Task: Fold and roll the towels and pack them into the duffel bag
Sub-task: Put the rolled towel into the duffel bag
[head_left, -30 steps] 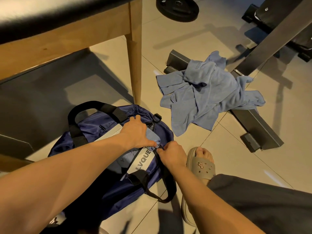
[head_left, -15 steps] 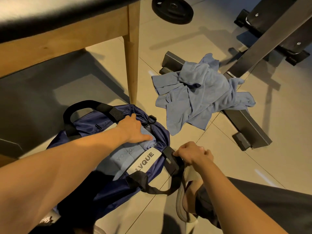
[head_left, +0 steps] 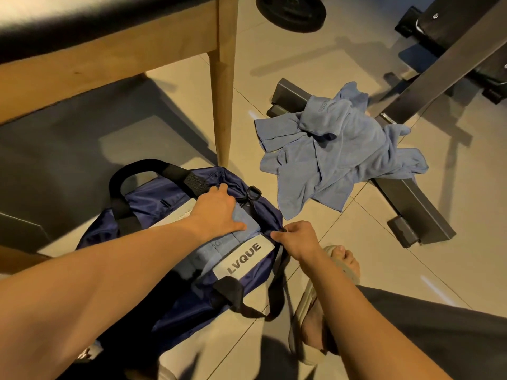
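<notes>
A navy duffel bag (head_left: 153, 200) with black handles and a grey "LVQUE" patch lies open on the tiled floor. A folded light-blue towel (head_left: 216, 246) sits in its opening. My left hand (head_left: 216, 212) presses flat on that towel inside the bag. Just right of it, my right hand (head_left: 297, 237) pinches the bag's near rim by the black strap. A loose pile of crumpled light-blue towels (head_left: 340, 152) lies on the floor to the upper right, partly over a metal bar.
A wooden table leg (head_left: 222, 105) stands just behind the bag. A grey bench frame (head_left: 411, 204) runs under the towel pile. A black weight plate (head_left: 292, 12) lies at the top. My sandalled foot (head_left: 337, 270) is beside the bag.
My right hand moved from the black handle back up to the bag's rim and pinches it. My left hand stays pressed on the towel in the bag.
</notes>
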`<state>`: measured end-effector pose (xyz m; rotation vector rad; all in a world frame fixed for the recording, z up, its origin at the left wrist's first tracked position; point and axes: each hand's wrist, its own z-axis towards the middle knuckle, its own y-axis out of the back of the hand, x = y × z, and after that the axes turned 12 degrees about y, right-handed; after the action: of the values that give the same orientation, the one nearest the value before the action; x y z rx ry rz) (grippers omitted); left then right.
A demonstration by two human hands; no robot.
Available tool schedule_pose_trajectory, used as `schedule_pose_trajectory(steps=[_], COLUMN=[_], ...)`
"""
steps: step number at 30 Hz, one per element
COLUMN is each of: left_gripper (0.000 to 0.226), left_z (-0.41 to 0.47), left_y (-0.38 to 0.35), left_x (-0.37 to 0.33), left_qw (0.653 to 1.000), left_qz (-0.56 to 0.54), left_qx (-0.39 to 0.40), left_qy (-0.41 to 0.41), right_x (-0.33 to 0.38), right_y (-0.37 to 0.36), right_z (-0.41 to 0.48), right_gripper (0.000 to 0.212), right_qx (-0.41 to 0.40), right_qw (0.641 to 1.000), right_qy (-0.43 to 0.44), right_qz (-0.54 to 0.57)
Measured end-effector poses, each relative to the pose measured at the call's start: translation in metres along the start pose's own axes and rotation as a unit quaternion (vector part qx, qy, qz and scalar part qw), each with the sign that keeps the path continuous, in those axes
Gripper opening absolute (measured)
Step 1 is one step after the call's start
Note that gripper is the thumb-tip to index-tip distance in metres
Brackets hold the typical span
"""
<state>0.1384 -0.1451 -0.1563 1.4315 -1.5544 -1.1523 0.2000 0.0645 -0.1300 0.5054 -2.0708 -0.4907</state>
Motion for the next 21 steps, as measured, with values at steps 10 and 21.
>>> schedule_pose_trajectory(steps=[10, 21], left_gripper=[0.045, 0.017], left_z=[0.005, 0.007], left_y=[0.017, 0.029], left_x=[0.044, 0.073], left_qw=[0.998, 0.970], left_qz=[-0.051, -0.160], left_qx=[0.000, -0.130], left_qy=[0.035, 0.125], right_x=[0.018, 0.001], right_y=[0.000, -0.040], right_z=[-0.010, 0.007], right_gripper=[0.017, 0.036], right_qx=[0.131, 0.011], right_qw=[0.974, 0.976], right_qy=[0.048, 0.047], right_qz=[0.179, -0.212])
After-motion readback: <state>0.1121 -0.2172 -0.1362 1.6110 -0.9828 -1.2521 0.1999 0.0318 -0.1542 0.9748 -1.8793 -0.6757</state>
